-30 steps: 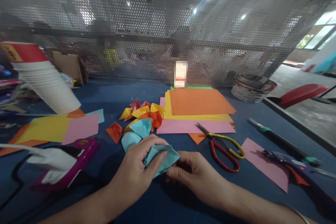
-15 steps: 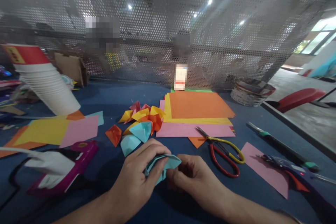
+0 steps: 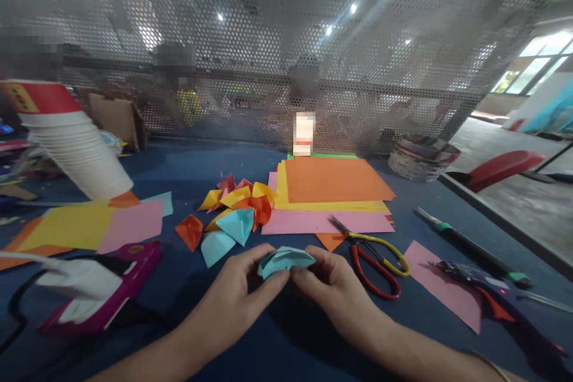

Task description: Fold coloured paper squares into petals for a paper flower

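A folded light-blue paper piece (image 3: 286,259) is held between both hands, low over the blue table. My left hand (image 3: 244,286) grips its left side, fingers behind and thumb in front. On the right end, my right hand (image 3: 329,283) pinches it between thumb and fingers; the fingertips are partly hidden. Just beyond lies a heap of folded paper shapes in yellow, orange and pink, with a light-blue folded shape (image 3: 236,224) at its front. To the right of my right hand rest scissors (image 3: 378,262) with one red and one yellow handle.
Stacked coloured sheets (image 3: 335,180) lie ahead. At left are tilted paper cups (image 3: 85,149), loose paper (image 3: 74,227) and a purple power strip (image 3: 134,277) with a white plug. A glue gun (image 3: 492,292), a cutter-like tool (image 3: 474,248) and a basket (image 3: 423,158) are at right.
The light-blue paper has turned and lifted slightly, showing more of its front face. My left hand has opened its wrap into a thumb-and-finger grip. The whole view has shifted a little.
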### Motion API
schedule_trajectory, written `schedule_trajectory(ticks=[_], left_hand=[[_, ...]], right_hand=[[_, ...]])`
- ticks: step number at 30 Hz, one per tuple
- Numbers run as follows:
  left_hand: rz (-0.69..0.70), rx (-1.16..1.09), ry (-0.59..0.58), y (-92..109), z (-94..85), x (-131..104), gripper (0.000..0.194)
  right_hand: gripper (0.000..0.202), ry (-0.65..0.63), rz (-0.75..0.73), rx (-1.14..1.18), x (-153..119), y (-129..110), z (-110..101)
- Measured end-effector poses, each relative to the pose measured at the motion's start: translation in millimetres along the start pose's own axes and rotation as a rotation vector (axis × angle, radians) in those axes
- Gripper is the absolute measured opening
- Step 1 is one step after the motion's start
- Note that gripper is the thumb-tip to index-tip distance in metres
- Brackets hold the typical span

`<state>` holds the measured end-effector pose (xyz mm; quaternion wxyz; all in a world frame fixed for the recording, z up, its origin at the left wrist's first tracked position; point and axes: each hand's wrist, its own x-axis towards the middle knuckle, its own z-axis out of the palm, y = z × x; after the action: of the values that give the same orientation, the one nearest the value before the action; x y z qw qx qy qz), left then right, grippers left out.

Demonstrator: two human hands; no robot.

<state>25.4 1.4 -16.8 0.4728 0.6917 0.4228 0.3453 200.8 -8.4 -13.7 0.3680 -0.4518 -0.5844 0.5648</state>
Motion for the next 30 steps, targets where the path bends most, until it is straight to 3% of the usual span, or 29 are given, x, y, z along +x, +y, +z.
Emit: schedule_trajectory(ticks=[6,13,18,24,30], left_hand=[[-0.048,0.027,-0.082,-2.3,0.6,0.8,0.022],[0.016,0.151,-0.05,1.4,-1.5,-1.8,0.019],[0.038,0.309,-0.066,-6.1,-2.4,-5.2,0.015],[0.014,0.345,-0.055,-1.0,-0.7,-2.1,0.017],[0.035,0.287,-0.022,2.7,-1.1,-2.8,0.02]], right_hand=[[0.027,0.013,0.004,-0.064,-1.3,1.5,1.4],[0.018,-0.069,0.021,-0.159,-4.0,2.3,2.6],[0.009,-0.022,-0.015,-0.315,-4.8,-1.5,0.5],[0.004,0.03,-0.026,-0.238,-1.9,-1.9,-1.0],[0.014,0.035,0.008,-0.102,-1.0,4.4,0.9]])
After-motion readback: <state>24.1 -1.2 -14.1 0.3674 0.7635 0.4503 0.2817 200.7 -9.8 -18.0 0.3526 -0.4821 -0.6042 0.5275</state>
